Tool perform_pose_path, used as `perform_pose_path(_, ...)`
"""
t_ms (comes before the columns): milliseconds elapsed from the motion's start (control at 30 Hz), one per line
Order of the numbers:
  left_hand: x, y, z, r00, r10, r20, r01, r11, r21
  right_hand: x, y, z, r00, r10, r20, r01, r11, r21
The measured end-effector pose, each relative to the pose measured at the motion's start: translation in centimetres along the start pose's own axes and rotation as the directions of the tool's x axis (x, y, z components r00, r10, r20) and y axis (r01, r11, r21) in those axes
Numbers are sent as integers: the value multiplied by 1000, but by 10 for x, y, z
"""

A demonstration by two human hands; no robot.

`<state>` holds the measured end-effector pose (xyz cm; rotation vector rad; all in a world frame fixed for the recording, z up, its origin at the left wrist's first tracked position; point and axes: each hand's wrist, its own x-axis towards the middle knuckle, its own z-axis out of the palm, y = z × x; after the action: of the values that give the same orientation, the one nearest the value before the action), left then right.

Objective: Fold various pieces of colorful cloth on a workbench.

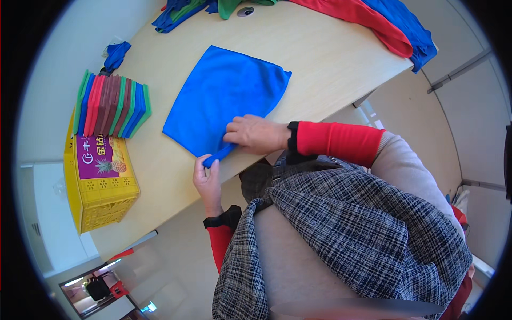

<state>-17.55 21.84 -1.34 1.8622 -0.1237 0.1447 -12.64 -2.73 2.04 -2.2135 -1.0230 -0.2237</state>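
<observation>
A bright blue cloth (226,88) lies spread on the pale wooden table (152,178), its near edge rumpled and gathered. My left hand (207,181) pinches the near corner between thumb and fingers, and a short rolled bit of fabric shows there. Just to the right, my right hand (256,133) rests over the same near side, its fingers closed on the cloth close to the gathered part. The fingertips of the right hand are partly hidden. Both wrists wear black bands below red sleeves.
At the left stands a yellow crate (109,200) with several folded cloths (112,106) in green, blue, red and brown upright on top. A blue bundle (116,56) lies behind it. Along the far edge are heaped cloths (352,18) and a small round object (245,12).
</observation>
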Motion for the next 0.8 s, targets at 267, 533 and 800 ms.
perform_pose_path(267, 1, 2, -17, 994, -20, -106, 1, 984, -179, -51, 79, -61, 994, 52, -99, -87, 920, -382)
perform_pose_path(533, -2, 1, -17, 990, -53, -133, 23, 976, -217, -79, 100, -93, 963, 209, -170, -256, 907, -333)
perform_pose_path(800, -5, -4, -21, 991, -51, -122, 24, 978, -209, -80, 95, -93, 948, 261, -184, -302, 921, -247)
